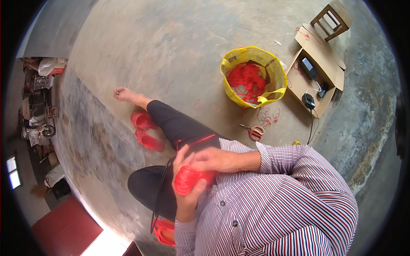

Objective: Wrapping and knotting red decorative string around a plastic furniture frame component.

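My left hand [187, 202] is closed around a wound bundle of shiny red cord [186, 179], thumb along its near side. Over the top of the bundle reaches my right hand [215, 159], palm down. Its fingers are smeared by motion, so their grip does not show. A loose red strand [197, 140] runs above both hands, across my dark trouser leg [181, 123]. Farther off on the right stands a yellow bag [279, 81], open at the top, with a loose heap of red cord [247, 81] inside.
Scissors [255, 132] with red-brown handles lie on the concrete floor beside red cord scraps [269, 117]. An open cardboard box [324, 45] holds black power adapters [308, 101]; a wooden stool [334, 20] stands beyond. Red slippers [149, 141] lie near my bare foot [124, 94].
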Tool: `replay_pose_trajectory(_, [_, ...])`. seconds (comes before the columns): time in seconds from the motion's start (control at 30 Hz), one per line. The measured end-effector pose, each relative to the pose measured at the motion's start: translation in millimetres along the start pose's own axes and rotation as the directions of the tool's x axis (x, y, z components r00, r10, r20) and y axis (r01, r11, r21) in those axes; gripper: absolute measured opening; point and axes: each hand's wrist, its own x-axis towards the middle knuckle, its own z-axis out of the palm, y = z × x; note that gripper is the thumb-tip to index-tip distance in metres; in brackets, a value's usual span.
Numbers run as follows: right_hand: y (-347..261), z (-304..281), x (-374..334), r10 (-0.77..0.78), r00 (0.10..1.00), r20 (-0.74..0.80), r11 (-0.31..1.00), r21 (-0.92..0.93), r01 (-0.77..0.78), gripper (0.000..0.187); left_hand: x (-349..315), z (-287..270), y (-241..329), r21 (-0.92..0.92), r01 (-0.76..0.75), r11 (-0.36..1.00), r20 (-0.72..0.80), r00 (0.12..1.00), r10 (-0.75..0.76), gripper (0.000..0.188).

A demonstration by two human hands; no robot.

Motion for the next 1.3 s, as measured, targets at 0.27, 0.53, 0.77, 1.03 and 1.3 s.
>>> replay_pose_trajectory(0.27, [16.5, -102.0, 31.8, -0.042, 0.875, -0.483, 0.993, -0.119, -0.018, 0.024, -29.0, -43.4, -6.8, -0.184, -0.100, 0.978, -0.159, 0.985, 0.071, 0.042])
replay_pose_trajectory(0.53, [140.8, -250.9, 75.9, -0.212, 0.755, -0.620, 0.662, -0.660, -0.356, 0.025, -74.6, -47.9, -28.1, -0.277, 0.227, 0.934, -0.250, 0.921, -0.299, 0.033])
replay_pose_trajectory(0.77, [153.7, -241.1, 96.1, -0.343, 0.731, -0.590, 0.418, -0.793, -0.444, 0.018, -83.8, -39.0, -36.3, -0.297, 0.339, 0.893, -0.307, 0.851, -0.425, 0.033])
replay_pose_trajectory(1.03, [135.6, -240.4, 109.9, -0.147, 0.803, -0.578, 0.128, -0.816, -0.564, 0.010, -81.9, -39.6, -47.2, -0.226, 0.418, 0.880, -0.234, 0.853, -0.466, 0.054])
replay_pose_trajectory(1.3, [121.2, -240.1, 110.3, -0.189, 0.822, -0.537, 0.054, -0.842, -0.537, 0.011, -73.8, -43.7, -44.4, -0.274, 0.429, 0.860, -0.248, 0.833, -0.495, 0.062])
